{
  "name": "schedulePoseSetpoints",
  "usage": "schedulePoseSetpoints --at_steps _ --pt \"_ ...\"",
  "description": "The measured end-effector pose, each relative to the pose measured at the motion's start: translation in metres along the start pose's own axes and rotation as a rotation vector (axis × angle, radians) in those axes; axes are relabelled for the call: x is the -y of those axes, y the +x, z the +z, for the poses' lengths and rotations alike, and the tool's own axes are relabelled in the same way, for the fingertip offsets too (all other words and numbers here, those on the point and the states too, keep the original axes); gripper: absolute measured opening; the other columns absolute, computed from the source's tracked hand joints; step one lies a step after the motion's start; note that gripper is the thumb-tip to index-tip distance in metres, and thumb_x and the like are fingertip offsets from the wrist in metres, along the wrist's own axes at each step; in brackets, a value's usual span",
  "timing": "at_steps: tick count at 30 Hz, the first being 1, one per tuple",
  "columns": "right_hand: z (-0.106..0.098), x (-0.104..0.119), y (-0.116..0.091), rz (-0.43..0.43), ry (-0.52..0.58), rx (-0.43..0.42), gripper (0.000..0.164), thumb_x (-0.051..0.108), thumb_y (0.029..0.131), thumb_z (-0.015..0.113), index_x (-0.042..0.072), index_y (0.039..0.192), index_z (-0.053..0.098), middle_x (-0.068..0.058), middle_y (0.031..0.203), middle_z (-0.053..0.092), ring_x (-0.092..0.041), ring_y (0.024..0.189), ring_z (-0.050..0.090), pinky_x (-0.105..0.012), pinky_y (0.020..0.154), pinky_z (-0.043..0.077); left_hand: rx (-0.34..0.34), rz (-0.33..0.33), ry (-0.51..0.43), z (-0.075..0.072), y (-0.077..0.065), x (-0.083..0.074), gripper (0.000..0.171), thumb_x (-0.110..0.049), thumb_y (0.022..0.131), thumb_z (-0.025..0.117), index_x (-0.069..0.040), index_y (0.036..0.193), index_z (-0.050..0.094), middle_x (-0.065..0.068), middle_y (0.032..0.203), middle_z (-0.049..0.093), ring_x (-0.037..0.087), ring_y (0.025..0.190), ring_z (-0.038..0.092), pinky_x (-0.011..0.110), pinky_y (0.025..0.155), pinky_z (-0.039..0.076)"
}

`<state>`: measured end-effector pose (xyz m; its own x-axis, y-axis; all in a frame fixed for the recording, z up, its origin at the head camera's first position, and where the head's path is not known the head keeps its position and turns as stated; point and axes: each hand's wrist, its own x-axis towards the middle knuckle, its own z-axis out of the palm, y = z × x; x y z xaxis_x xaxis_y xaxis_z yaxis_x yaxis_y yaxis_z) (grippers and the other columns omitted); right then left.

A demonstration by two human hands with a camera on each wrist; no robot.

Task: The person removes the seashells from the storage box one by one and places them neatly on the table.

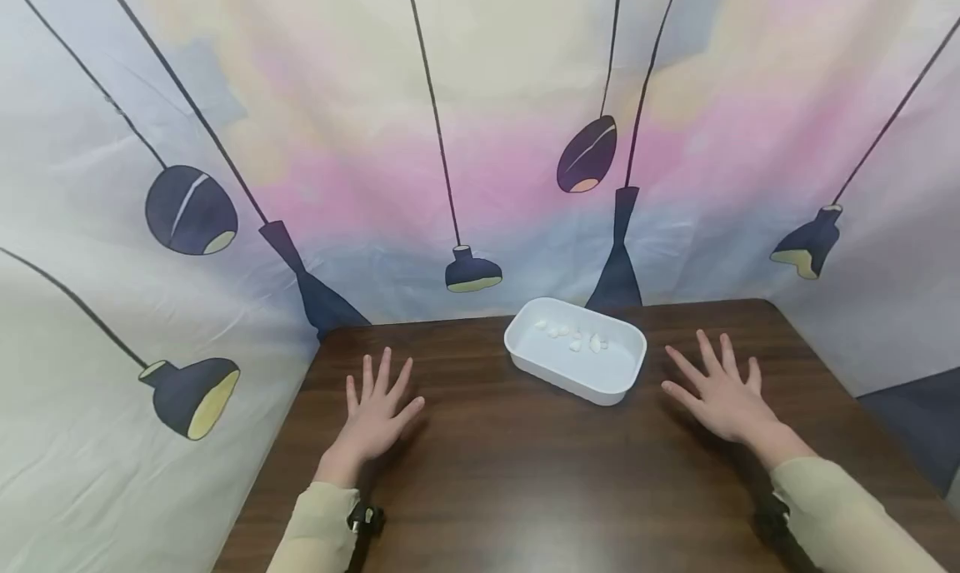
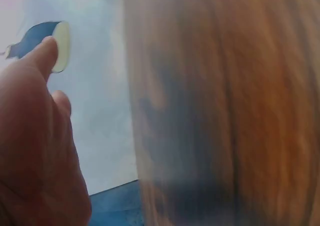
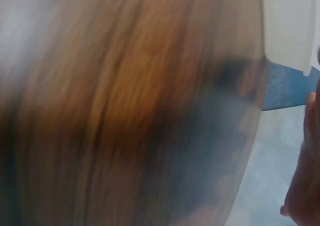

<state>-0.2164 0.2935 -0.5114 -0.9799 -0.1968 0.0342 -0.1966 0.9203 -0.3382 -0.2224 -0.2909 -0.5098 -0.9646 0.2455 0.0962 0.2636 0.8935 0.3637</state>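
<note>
A white rectangular tray (image 1: 566,380) with rounded corners sits near the back edge of the table. Several small white pieces (image 1: 575,336), perhaps garlic cloves, lie inside along its far side; they are too small to tell for sure. My left hand (image 1: 375,413) is spread above the table left of the tray, touching nothing that I can see. To the tray's right, my right hand (image 1: 726,396) is likewise spread with straight fingers and holds nothing. The left wrist view shows part of the left hand (image 2: 40,136); in the right wrist view the right hand (image 3: 306,171) shows at the edge.
The dark brown wooden table (image 1: 525,481) has rounded far corners. Behind it hangs a pale cloth (image 1: 360,156) printed with dark pendant lamps. A black strap device (image 1: 366,519) is on the left wrist. Beyond the table's right edge is a dark area (image 1: 918,419).
</note>
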Motion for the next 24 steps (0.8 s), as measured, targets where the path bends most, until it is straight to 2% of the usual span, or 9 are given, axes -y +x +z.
schedulePoseSetpoints --at_steps 4,8,11,14,18,24 --pt "0.004 0.010 0.000 0.040 0.137 0.023 0.085 0.064 0.108 0.048 0.014 0.171 0.024 -0.038 0.172 -0.002 -0.062 0.154 -0.018 -0.091 0.108 -0.002 0.000 -0.022 -0.101 -0.001 -0.002 -0.003 0.078 -0.055 0.111 0.048 -0.024 0.174 0.013 0.007 0.178 -0.019 0.035 0.159 -0.029 0.075 0.120 -0.017" --pt "0.006 0.025 0.010 0.085 0.314 0.036 0.092 0.058 0.108 0.053 0.000 0.170 0.016 -0.044 0.168 0.002 -0.070 0.151 -0.012 -0.092 0.109 0.006 -0.012 -0.056 -0.225 0.005 0.001 -0.010 0.077 -0.052 0.113 0.047 -0.018 0.174 0.012 0.014 0.179 -0.013 0.039 0.160 -0.025 0.075 0.122 -0.012" --pt "0.010 0.038 0.018 0.114 0.428 0.047 0.098 0.056 0.107 0.057 -0.007 0.168 0.011 -0.043 0.168 0.005 -0.071 0.150 -0.008 -0.090 0.112 0.008 -0.036 -0.065 -0.304 0.010 0.007 -0.016 0.077 -0.045 0.113 0.050 -0.011 0.173 0.014 0.022 0.178 -0.004 0.045 0.161 -0.016 0.076 0.123 -0.005" --pt "0.015 0.050 0.023 0.159 0.517 0.055 0.101 0.054 0.107 0.060 -0.008 0.167 0.007 -0.039 0.171 0.006 -0.065 0.153 -0.006 -0.083 0.118 0.007 -0.051 -0.071 -0.375 0.015 0.011 -0.024 0.080 -0.044 0.112 0.054 -0.009 0.172 0.015 0.023 0.178 0.002 0.047 0.162 -0.009 0.075 0.125 0.003" --pt "0.022 0.063 0.027 0.210 0.586 0.049 0.102 0.049 0.106 0.063 -0.008 0.167 0.004 -0.035 0.172 0.006 -0.058 0.158 0.001 -0.076 0.124 0.011 -0.063 -0.078 -0.453 0.019 0.014 -0.033 0.084 -0.050 0.111 0.055 -0.010 0.173 0.015 0.019 0.178 0.007 0.042 0.164 -0.004 0.070 0.127 0.009" --pt "0.032 0.072 0.027 0.226 0.636 0.039 0.105 0.043 0.105 0.067 -0.007 0.167 -0.001 -0.033 0.173 0.002 -0.053 0.159 0.007 -0.070 0.126 0.014 -0.084 -0.080 -0.490 0.023 0.014 -0.043 0.078 -0.042 0.112 0.057 -0.009 0.172 0.020 0.019 0.177 0.016 0.041 0.164 0.005 0.064 0.129 0.013"
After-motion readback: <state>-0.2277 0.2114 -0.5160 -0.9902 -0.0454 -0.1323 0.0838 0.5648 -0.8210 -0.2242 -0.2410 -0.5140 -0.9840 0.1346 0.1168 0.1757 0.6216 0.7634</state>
